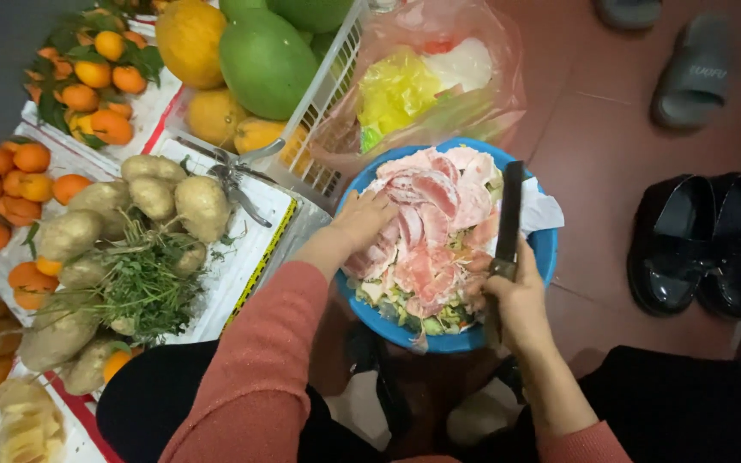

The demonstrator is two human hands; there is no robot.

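Note:
A blue bowl point(547, 249) sits between my knees, heaped with pink and white pomelo peel scraps point(439, 231) and some green rind. My left hand point(360, 219) rests on the left side of the heap, fingers spread over the scraps. My right hand point(512, 291) is at the bowl's right rim, closed around the handle of a dark-bladed knife point(509, 214) whose blade points away from me across the scraps.
White foam boxes at left hold potatoes point(190, 201), green herbs point(152, 283), tangerines point(87, 81) and metal scissors point(231, 176). A white basket point(323, 94) holds green and yellow pomelos. A plastic bag point(426, 77) lies behind the bowl. Black shoes point(701, 240) and grey slippers stand at right.

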